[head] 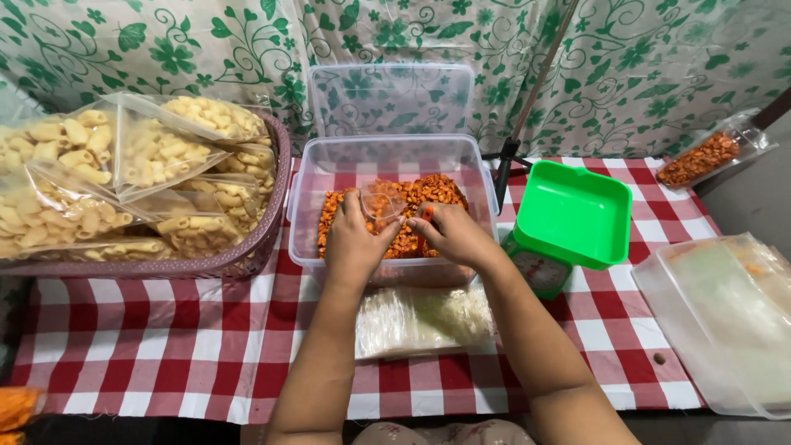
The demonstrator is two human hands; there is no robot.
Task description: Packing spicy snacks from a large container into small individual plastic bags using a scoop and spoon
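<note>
In the clear tub (306, 198) at the middle of the counter (165, 346), both my hands are down among the orange snacks (428, 194). My left hand (353, 243) has its fingers clamped on the mouth of a small clear bag (381, 200), which stands open over the heap with a few orange bits inside. My right hand (451, 233) sits just beside it, fingers closed together around a small orange scoop (427, 213), of which only the tip shows at the bag's edge. The tub's near wall stands between me and the snacks, so my wrists cross over its rim.

The tub's clear lid (391, 99) leans upright behind it against the green-leaf curtain (643, 74). To the left, touching the tub, a purple basket (264, 239) is piled with sealed bags of pale macaroni (82, 181). To the right a green scale (573, 214) stands just beside the tub, its square pan on top and the dial below, close by my right forearm. A thin black stand (507, 161) rises between tub and scale. At the far right corner lies a sealed bag (700, 158) of orange snacks. A clear tray (659, 305) with empty plastic bags rests at the right edge. Under my forearms, in front of the tub, lies a flat stack of bags (424, 317) on the red-checked cloth.
</note>
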